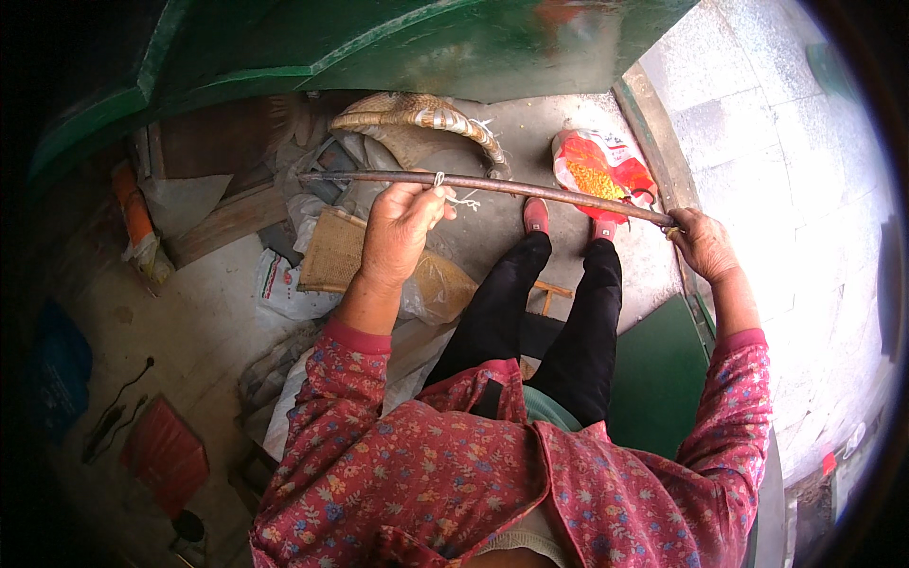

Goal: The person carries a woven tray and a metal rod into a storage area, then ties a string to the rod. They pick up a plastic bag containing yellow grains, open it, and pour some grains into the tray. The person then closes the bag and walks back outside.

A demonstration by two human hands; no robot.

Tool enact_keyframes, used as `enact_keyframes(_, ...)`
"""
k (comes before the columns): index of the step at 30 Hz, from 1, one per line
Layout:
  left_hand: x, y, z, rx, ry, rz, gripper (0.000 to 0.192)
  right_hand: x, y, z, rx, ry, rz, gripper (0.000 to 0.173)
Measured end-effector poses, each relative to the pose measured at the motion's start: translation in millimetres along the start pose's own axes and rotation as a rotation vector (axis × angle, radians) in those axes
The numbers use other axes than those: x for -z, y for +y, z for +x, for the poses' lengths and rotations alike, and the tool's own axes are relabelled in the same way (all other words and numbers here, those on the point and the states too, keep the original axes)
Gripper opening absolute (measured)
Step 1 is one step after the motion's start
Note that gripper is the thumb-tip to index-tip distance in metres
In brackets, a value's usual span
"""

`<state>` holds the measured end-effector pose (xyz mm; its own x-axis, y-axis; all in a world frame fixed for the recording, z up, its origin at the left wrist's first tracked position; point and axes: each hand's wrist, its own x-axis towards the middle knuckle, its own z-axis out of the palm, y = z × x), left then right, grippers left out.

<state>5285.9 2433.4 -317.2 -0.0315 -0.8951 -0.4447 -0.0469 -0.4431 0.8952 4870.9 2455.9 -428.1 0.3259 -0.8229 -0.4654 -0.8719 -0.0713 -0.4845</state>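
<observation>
A long, thin brown rod lies across both hands in front of me. My left hand pinches a white string that is looped around the rod left of its middle, and the rod passes over the fingers. My right hand is closed around the rod's right end, where a small yellowish tie shows. Behind the rod, on the floor, stands a red and white bag with yellow kernels in it. A woven basket with a wrapped, curved rim rests beyond the left part of the rod.
A green door or panel spans the top. Left of my legs lie a flat woven piece, plastic bags and wooden boards. A raised sill runs along the right. A red dustpan-like object lies lower left.
</observation>
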Motion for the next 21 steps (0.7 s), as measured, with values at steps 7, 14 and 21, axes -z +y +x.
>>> enact_keyframes(7,1,-1,-1,0.006,-0.009,0.016,0.012,-3,3,0,0.017,0.002,-0.004,0.025)
enact_keyframes(14,7,-2,-2,-0.006,-0.018,-0.002,0.012,1,-5,0,0.006,0.005,0.010,0.024)
enact_keyframes(21,8,2,-6,0.063,0.078,0.072,0.009,0,-6,1,0.020,0.000,0.010,0.024)
